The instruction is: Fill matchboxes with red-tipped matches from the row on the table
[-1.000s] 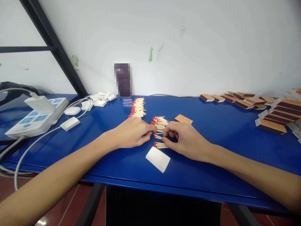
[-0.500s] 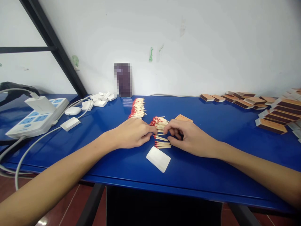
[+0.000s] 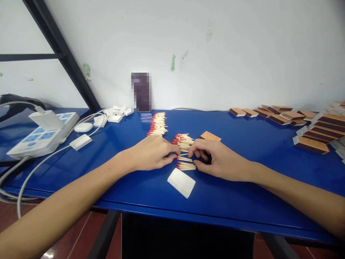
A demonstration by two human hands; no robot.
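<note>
Red-headed matches lie in a loose pile [image 3: 185, 144] between my two hands, with a few more in a small row [image 3: 186, 167] nearer me. My left hand [image 3: 157, 153] has its thumb and index finger closed at the head end of a single match [image 3: 184, 154]. Opposite it, my right hand [image 3: 212, 156] is curled, thumb and index tips apart, beside the tail ends of the matches. A white matchbox tray [image 3: 181, 182] lies face down in front. Behind my right hand is an orange matchbox sleeve [image 3: 211, 136], partly hidden.
Another stack of matches [image 3: 157, 124] lies beyond my left hand. White trays [image 3: 115, 118] are heaped at back left, near a power strip [image 3: 44, 135] with cables. Orange-and-brown matchbox sleeves [image 3: 311, 144] pile up on the right. A pixelated dark object [image 3: 142, 91] leans on the wall.
Loose matches between the hands have shifted towards the near row. My right hand has moved slightly down, and my left thumb has moved slightly right.
</note>
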